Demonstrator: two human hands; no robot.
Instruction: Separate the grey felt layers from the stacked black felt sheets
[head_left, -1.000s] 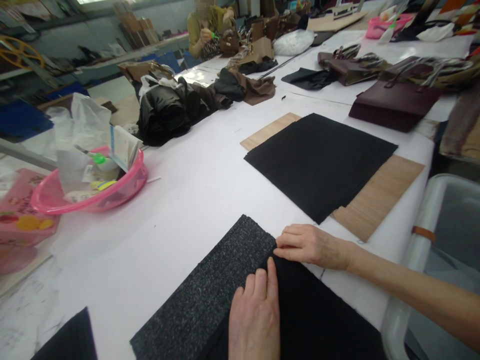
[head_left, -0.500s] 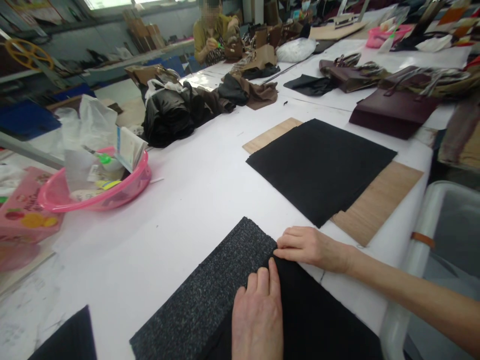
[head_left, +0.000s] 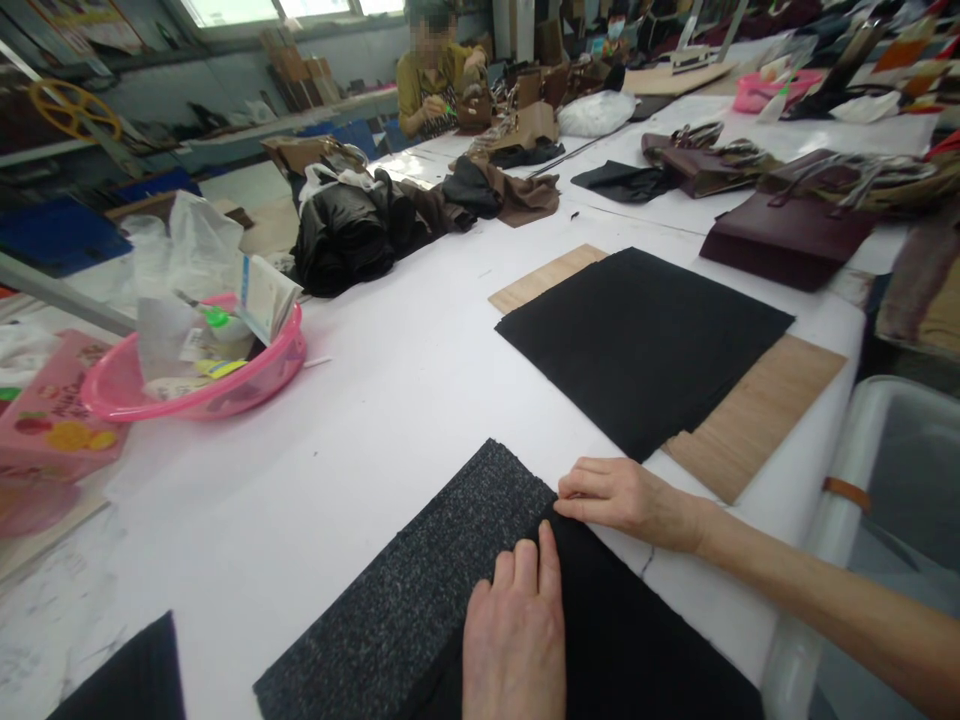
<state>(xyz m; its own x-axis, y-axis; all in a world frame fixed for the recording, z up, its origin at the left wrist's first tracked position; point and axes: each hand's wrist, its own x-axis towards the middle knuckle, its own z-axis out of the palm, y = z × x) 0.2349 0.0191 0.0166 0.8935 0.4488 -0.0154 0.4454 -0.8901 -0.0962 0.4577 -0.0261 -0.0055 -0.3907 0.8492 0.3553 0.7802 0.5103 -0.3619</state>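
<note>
My left hand (head_left: 514,635) lies flat, fingers together, on a black fabric sheet (head_left: 637,640) that rests over a speckled dark grey felt piece (head_left: 405,600) at the near table edge. My right hand (head_left: 622,497) reaches in from the right and pinches the far corner of the black sheet, right at the felt's corner. Beyond them a stack of black fabric squares (head_left: 637,340) sits on a thin wooden board (head_left: 757,410).
A pink basin (head_left: 195,385) with plastic bags and paper stands at left, beside a pink box (head_left: 45,430). Dark bundled cloth (head_left: 352,230) and maroon handbags (head_left: 787,225) lie farther back. A clear plastic bin (head_left: 862,520) is at right. A person in yellow works at the far end.
The view has shifted slightly; both hands stay on the black sheet's corner with almost no movement.
</note>
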